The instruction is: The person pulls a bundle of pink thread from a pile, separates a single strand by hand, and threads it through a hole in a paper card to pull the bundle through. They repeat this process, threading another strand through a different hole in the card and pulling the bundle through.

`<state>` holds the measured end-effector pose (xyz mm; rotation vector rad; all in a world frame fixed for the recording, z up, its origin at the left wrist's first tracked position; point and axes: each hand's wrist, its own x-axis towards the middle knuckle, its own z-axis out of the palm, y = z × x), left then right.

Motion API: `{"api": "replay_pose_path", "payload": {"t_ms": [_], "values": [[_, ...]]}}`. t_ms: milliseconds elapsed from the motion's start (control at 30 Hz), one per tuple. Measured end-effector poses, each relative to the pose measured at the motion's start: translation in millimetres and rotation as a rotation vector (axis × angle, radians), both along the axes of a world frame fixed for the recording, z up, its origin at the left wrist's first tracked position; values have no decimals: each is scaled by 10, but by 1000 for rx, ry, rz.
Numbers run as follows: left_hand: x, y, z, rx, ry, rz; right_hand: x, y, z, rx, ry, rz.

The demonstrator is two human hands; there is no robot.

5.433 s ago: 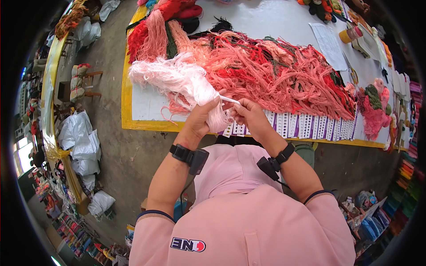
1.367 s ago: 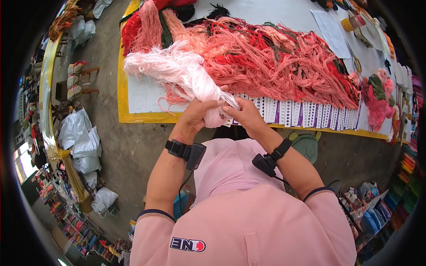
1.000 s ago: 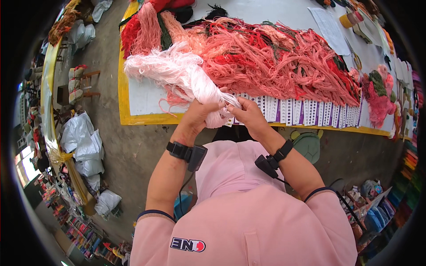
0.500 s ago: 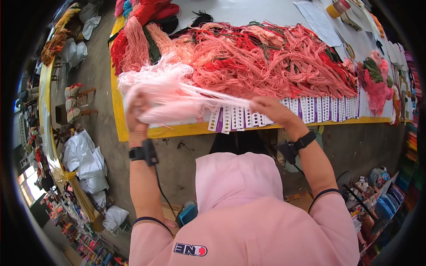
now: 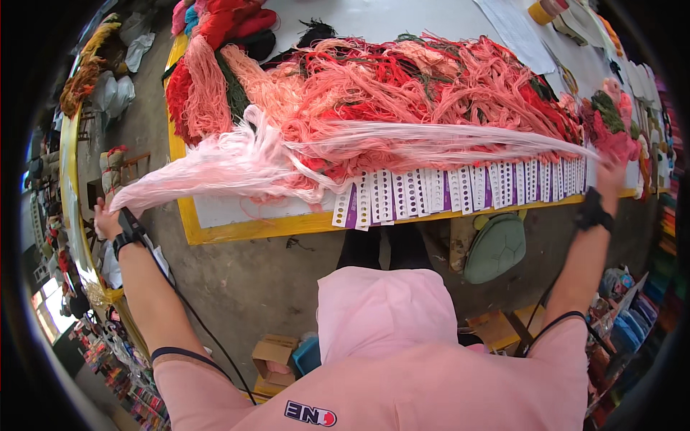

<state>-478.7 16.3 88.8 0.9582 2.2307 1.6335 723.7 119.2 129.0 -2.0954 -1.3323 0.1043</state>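
Pale pink yarn [image 5: 237, 161] spreads between my two hands, over the front of a large heap of coral, red and dark green yarn [image 5: 431, 93]. Out past the table's left corner, my left hand [image 5: 108, 219] is closed round one end of the pale yarn. My right hand [image 5: 609, 172], slightly blurred, grips the end of a long, thin strand bundle at the far right. That bundle runs taut above a row of white and purple punched cards [image 5: 460, 189] along the front edge.
The white table [image 5: 374, 18] has a yellow rim [image 5: 237, 234]. A green stool [image 5: 497, 248] stands below it. Pink and green yarn [image 5: 611, 133] lies at the right, with paper sheets [image 5: 517, 36] behind. A cardboard box [image 5: 274, 355] sits on the floor.
My hands have moved wide apart, the left outward past the table corner and the right far to the right. The pale yarn between them is now drawn out long.
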Motion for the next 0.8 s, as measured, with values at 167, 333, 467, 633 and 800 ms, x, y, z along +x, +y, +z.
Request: {"api": "replay_pose_path", "payload": {"t_ms": [167, 333, 467, 633, 800], "values": [[1989, 199, 287, -49, 91, -273, 215, -184, 403, 319, 113, -136], [4885, -3, -451, -92, -1318, -405, -2244, -538, -1245, -371, 787, 842], [5986, -152, -963, -562, -1003, -528, -3569, -707, -1724, -456, 519, 1216], [6384, -178, -1312, -753, -375, -525, -3887, -569, -1523, -509, 296, 1246], [6427, -239, -1358, -782, -437, -515, -3837, -532, -1654, -567, 361, 1339]]}}
